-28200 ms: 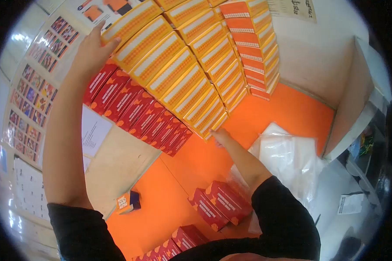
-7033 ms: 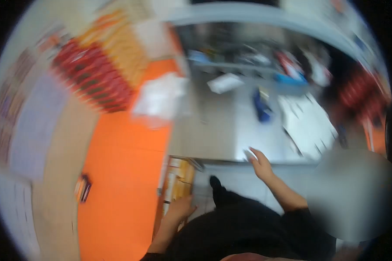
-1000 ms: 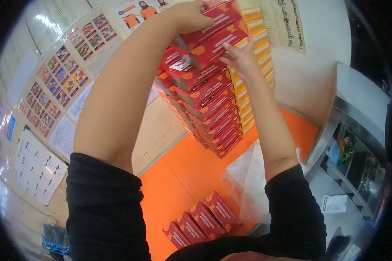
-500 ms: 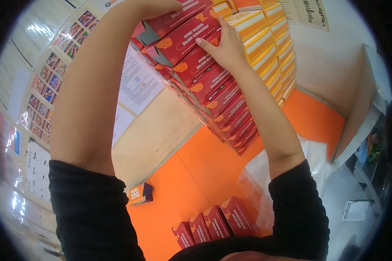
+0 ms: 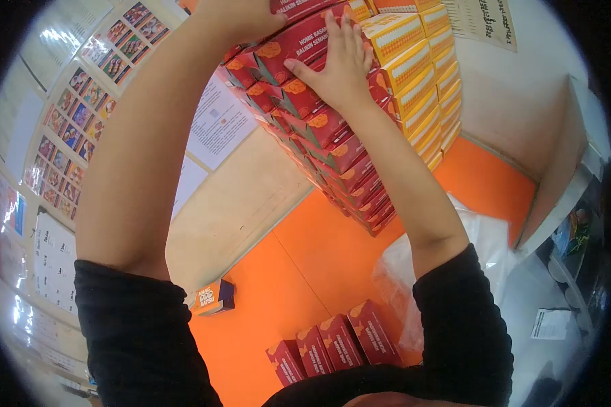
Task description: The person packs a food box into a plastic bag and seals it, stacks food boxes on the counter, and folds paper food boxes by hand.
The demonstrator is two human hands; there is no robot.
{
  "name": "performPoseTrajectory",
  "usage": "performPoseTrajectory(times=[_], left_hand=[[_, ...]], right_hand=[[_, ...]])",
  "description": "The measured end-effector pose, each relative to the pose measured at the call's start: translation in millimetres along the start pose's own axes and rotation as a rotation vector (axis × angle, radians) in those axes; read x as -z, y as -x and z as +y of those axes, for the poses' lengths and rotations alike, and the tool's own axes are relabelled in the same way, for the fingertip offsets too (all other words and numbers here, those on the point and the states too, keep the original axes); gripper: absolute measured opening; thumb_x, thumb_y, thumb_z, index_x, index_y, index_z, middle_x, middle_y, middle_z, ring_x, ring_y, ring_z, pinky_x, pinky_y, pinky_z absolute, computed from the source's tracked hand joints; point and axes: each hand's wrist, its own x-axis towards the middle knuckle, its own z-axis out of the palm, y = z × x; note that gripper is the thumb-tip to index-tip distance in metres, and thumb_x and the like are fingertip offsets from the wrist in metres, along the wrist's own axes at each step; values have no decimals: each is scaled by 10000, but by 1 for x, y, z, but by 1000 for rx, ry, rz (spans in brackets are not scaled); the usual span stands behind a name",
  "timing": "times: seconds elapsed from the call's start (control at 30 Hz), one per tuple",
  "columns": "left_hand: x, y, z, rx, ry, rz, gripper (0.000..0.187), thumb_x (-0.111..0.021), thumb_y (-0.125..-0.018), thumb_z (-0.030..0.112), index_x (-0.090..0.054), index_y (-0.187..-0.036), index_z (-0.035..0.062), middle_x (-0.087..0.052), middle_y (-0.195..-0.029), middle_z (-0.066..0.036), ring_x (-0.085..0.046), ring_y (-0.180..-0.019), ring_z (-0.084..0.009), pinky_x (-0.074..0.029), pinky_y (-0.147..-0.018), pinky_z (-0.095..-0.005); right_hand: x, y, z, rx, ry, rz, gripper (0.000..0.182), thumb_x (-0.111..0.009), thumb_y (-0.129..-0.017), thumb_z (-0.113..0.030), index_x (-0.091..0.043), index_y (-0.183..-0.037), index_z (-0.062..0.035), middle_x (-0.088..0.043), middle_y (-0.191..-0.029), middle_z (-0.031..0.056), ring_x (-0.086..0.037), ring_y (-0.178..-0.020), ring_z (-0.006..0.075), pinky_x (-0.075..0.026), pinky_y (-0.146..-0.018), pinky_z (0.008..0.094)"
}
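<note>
A tall stack of red printed boxes [image 5: 312,51] rises in front of me. My right hand [image 5: 343,68] lies with spread fingers against the lettered face of a box near the top, thumb apart on its left side. My left hand [image 5: 251,17] reaches to the topmost red box [image 5: 295,8] at the upper edge of the view. Its fingers are out of sight, so their grip does not show. Lower in the stack, red boxes [image 5: 353,152] sit in layers, with some end flaps showing at the left.
Yellow and white boxes [image 5: 414,74] are stacked right of the red ones. Several red boxes [image 5: 343,346] stand in a row on the orange surface [image 5: 265,271], near a small dark-blue and orange box [image 5: 214,297]. Clear plastic [image 5: 478,237] lies at right; papers [image 5: 217,122] hang on the wall.
My right hand has shifted slightly left and its fingers have spread flatter over the box face. The upper red boxes sit differently, with the top one moved a little up and right.
</note>
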Motion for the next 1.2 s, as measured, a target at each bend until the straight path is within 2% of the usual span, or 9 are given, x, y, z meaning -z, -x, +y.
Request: performPoseTrajectory(times=[0.2, 0.27, 0.33, 0.53, 0.63, 0.67, 1.0, 1.07, 1.2], left_hand=[[9, 10, 7, 119, 137, -2, 607, -556, -783, 388, -413, -1323, 149, -415, -1279, -204, -420, -1140, -402, -346, -954, -491], [12, 5, 4, 131, 197, -18, 590, -546, -797, 376, -417, -1315, 124, -427, -1276, -202, -436, -1127, -406, -352, -959, -485], [3, -5, -3, 128, 228, -72, 577, -541, -809, 360, -422, -1306, 93, -433, -1277, -201, -445, -1122, -406, -355, -964, -481], [-69, 22, -16, 66, 738, 901, 662, -559, -815, 271, -302, -1324, -65, -423, -1285, -248, -441, -1167, -324, -345, -976, -348], [-105, 38, 14, 348, 1176, 822, 729, -565, -807, 232, -195, -1333, -112, -262, -1376, -283, -273, -1296, -329, -238, -1050, -390], [-112, 38, 14, 291, 1410, 687, 812, -551, -828, 215, -27, -1339, -138, -43, -1419, -290, -80, -1345, -356, -116, -1088, -408], [-126, 32, 27, 463, 1682, 735, 805, -545, -834, 201, -23, -1361, -112, -100, -1429, -269, -126, -1342, -349, -124, -1095, -364], [-128, 34, 24, 469, 1597, 627, 798, -473, -878, 186, 113, -1376, -27, -211, -1385, -262, -335, -1243, -305, -287, -1022, -335], [-122, 43, 33, 430, 1818, 621, 774, -482, -868, 182, 50, -1385, -38, -199, -1401, -248, -278, -1289, -308, -235, -1059, -350]], right_hand=[[14, -9, 5, 39, 26, 62, 915, -633, -734, -557, -232, -1401, -75, -242, -1432, 226, -228, -1329, 360, -148, -1064, 490], [33, -39, 8, -8, -323, 96, 587, -494, -868, -358, -371, -1320, -4, -322, -1372, 245, -309, -1271, 378, -244, -1050, 440], [38, -69, 10, -145, -629, 163, 682, -469, -876, -424, -292, -1345, 38, -368, -1338, 256, -362, -1244, 350, -266, -1043, 388], [20, -111, 28, -350, -691, -104, 636, -360, -917, -489, -284, -1383, -65, -341, -1386, 202, -306, -1294, 328, -250, -1055, 386], [17, -109, 32, -222, -516, -203, 561, -314, -943, -459, -283, -1400, -134, -292, -1431, 150, -257, -1325, 310, -216, -1073, 381], [16, -103, 26, -245, -502, -245, 549, -296, -951, -447, -284, -1400, -132, -294, -1433, 138, -262, -1324, 304, -219, -1073, 378], [4, -100, 25, -209, -635, -271, 494, -323, -968, -341, -292, -1386, -80, -351, -1392, 158, -328, -1285, 267, -266, -1047, 355], [1, -98, 28, -192, -560, -227, 486, -328, -966, -332, -310, -1375, -71, -375, -1376, 159, -346, -1273, 266, -277, -1040, 353], [28, -92, 6, -295, -559, -222, 481, -390, -942, -302, -343, -1355, -60, -416, -1339, 170, -372, -1255, 282, -302, -1022, 358]])
